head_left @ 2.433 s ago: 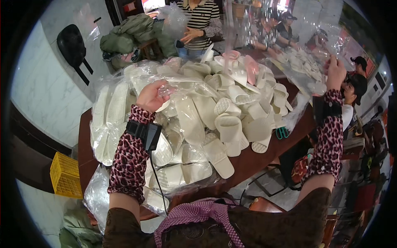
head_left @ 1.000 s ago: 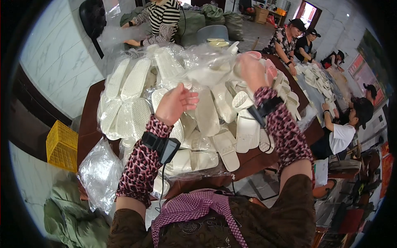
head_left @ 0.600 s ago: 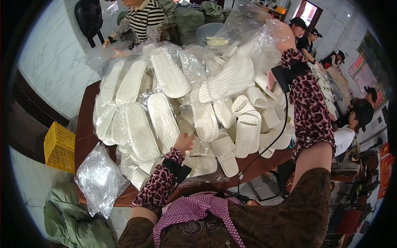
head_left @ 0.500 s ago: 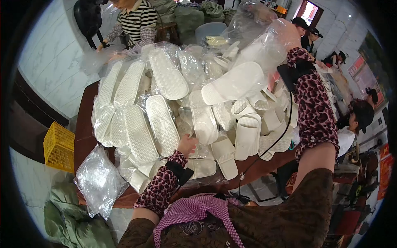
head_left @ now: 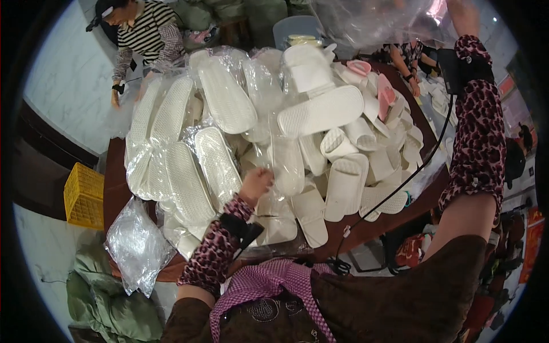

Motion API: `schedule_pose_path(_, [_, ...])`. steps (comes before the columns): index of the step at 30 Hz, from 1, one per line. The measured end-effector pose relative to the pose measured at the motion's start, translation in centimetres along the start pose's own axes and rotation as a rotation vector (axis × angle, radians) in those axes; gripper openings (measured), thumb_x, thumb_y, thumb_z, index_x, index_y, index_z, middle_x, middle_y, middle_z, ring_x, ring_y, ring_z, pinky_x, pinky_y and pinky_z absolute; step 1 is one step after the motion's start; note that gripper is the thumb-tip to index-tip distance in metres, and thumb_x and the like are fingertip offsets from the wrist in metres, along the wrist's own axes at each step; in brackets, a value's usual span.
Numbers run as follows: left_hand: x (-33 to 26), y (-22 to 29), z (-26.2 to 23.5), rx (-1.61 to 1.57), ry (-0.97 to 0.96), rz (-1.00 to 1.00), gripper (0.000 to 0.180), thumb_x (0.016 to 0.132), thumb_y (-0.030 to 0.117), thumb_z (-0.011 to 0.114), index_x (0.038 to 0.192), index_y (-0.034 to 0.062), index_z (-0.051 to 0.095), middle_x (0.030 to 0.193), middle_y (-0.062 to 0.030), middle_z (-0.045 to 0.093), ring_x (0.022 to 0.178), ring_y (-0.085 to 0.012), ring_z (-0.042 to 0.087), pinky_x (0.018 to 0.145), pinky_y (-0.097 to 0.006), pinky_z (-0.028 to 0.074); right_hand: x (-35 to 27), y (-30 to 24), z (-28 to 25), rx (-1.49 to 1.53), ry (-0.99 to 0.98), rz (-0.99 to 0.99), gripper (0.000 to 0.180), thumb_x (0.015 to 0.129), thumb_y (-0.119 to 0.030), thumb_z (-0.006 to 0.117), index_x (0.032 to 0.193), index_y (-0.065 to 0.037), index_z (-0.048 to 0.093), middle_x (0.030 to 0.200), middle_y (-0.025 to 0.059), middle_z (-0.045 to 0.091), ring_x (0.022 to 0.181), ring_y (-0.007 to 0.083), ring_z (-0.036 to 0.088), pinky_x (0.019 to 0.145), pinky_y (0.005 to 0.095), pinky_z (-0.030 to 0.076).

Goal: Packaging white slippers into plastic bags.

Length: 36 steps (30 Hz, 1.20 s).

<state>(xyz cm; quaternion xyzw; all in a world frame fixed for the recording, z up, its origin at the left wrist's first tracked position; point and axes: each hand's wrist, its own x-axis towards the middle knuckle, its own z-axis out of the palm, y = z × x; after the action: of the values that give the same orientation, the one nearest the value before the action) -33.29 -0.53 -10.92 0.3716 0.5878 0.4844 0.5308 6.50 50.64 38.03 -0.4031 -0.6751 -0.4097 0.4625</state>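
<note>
Apparently marbled wall (head_left: pixel 63 74), slippers (head_left: pixel 320 111) on table (head_left: pixel 116 200).

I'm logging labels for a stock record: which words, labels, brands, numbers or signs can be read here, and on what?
No text can be read in this view.
White slippers: no legible lettering.
Clear plastic bag at the top: none legible.
Yellow crate: none legible.
Red sheet at the far right: any writing is too small and blurred to read.
</note>
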Motion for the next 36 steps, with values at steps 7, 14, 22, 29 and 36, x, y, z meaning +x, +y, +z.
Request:
schedule_pose_path(7, [-4.2, 16.2, -5.2, -0.605, -0.145, 0.073, 0.020, 0.090, 0.016, 0.050, 0.102, -0.0002, 0.051, 0.094, -0.0150, 0.061, 0.078, -0.0294, 0.064, 0.069, -0.040, 0.055, -9.6, -22.2, -16.9, 0.298, -0.070, 0.100, 0.021, 0.084, -0.018, 0.052, 0.084, 0.003, 0.058, 0.080, 0.0278, 0.057, 0.076, 0.0407, 0.058, 0.064, 0.0453, 0.043])
schedule_pose_path(14, [-4.6, 15.3, -7.2, -0.702, -0.129, 0.027, 0.023, 0.093, 0.021, 0.047, 0.105, 0.0015, 0.051, 0.091, -0.0108, 0.059, 0.084, -0.0333, 0.063, 0.074, -0.047, 0.052, -23.6, -34.8, -23.2, 0.746, -0.383, -0.081, 0.012, 0.085, -0.015, 0.051, 0.089, -0.004, 0.050, 0.077, 0.0196, 0.057, 0.070, 0.0392, 0.057, 0.060, 0.0454, 0.045])
schedule_pose_path(22, [-5.2, 15.1, -5.8, -0.916, -0.176, -0.025, 0.022, 0.097, 0.017, 0.038, 0.109, 0.0010, 0.047, 0.105, -0.0146, 0.057, 0.095, -0.0319, 0.058, 0.086, -0.045, 0.048, -33.8, -43.2, -31.0, 1.091, -0.886, 0.316, 0.035, 0.084, -0.018, 0.061, 0.109, 0.002, 0.047, 0.096, 0.0221, 0.056, 0.089, 0.0366, 0.055, 0.076, 0.0409, 0.045])
schedule_pose_path(29, [-5.4, 15.0, -4.5, -0.941, -0.136, -0.084, 0.024, 0.098, 0.019, 0.036, 0.111, -0.0001, 0.042, 0.107, -0.0189, 0.054, 0.095, -0.0321, 0.058, 0.085, -0.045, 0.050, -35.7, -43.8, -30.4, 0.834, -0.808, 0.136, 0.025, 0.082, -0.012, 0.058, 0.100, 0.003, 0.049, 0.089, 0.0248, 0.056, 0.087, 0.0407, 0.055, 0.072, 0.0464, 0.045])
schedule_pose_path(36, [-8.5, 16.6, -4.0, -0.673, -0.226, 0.114, 0.025, 0.096, 0.021, 0.041, 0.109, 0.0008, 0.044, 0.105, -0.0204, 0.056, 0.092, -0.0333, 0.060, 0.081, -0.041, 0.051, -27.9, -37.1, -23.9, 0.531, -0.770, -0.066, 0.009, 0.080, -0.008, 0.049, 0.082, -0.003, 0.055, 0.076, 0.0180, 0.058, 0.076, 0.0331, 0.058, 0.064, 0.0426, 0.046])
